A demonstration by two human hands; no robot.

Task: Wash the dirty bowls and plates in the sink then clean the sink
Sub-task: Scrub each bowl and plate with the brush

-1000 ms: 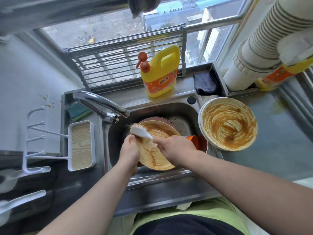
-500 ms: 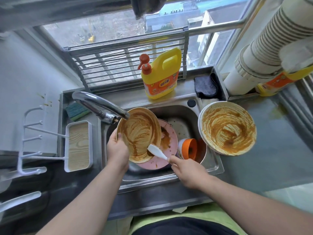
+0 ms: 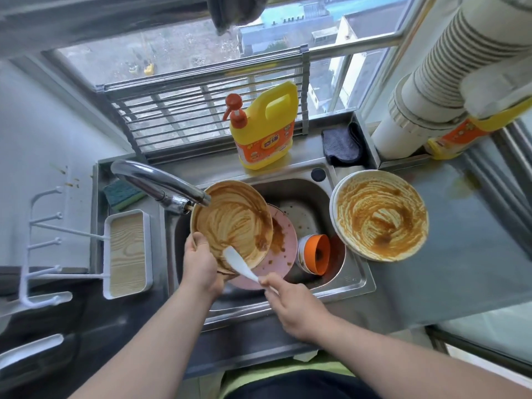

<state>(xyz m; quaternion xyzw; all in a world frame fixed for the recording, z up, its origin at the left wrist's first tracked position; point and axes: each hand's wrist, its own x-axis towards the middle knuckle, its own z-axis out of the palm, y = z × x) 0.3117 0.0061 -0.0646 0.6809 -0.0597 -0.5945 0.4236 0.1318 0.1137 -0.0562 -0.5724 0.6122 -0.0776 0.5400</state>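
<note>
Two hands at the sink [image 3: 357, 286]. Left hand [image 3: 201, 263]: fingers curled round the rim of a tan plate [image 3: 230, 223], tilted, smeared with brown sauce, under the tap [image 3: 161, 185]. Right hand [image 3: 296, 306]: fingers pinch a white brush [image 3: 239, 263], its head on the plate's lower edge. Beyond the fingers: pink plate [image 3: 280, 254], orange bowl [image 3: 315, 254]. Right, on the tabletop [image 3: 466, 254]: a large sauce-streaked plate [image 3: 380, 214].
</note>
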